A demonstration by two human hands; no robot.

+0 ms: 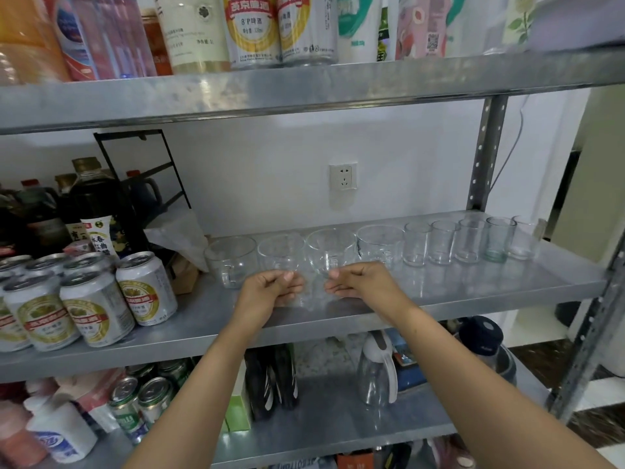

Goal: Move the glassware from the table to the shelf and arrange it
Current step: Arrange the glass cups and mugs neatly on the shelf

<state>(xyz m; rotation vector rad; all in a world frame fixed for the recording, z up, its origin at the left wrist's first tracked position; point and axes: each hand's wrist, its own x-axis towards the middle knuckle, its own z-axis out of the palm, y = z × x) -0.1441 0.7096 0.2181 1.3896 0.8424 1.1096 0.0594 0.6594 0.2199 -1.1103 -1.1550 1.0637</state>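
Observation:
On the middle metal shelf (pixel 473 292) stands a row of clear glassware: several wide handled cups, from the leftmost cup (pixel 230 257) to the rightmost cup (pixel 380 245), then several small tumblers (pixel 470 240) running to the right. My left hand (pixel 270 289) and my right hand (pixel 358 282) hover at the shelf's front edge, just before the middle cups, fingers curled and facing each other. A faint clear shimmer lies between the fingertips. Whether it is a glass being held or only a reflection is unclear.
Beer cans (pixel 94 306) crowd the shelf's left front, with dark sauce bottles (pixel 84 204) and a plastic bag (pixel 179 235) behind them. Cans and bottles fill the shelf above. The lower shelf holds an upturned glass jug (pixel 375 374), cans and bottles. A metal upright (pixel 487 154) stands at the right.

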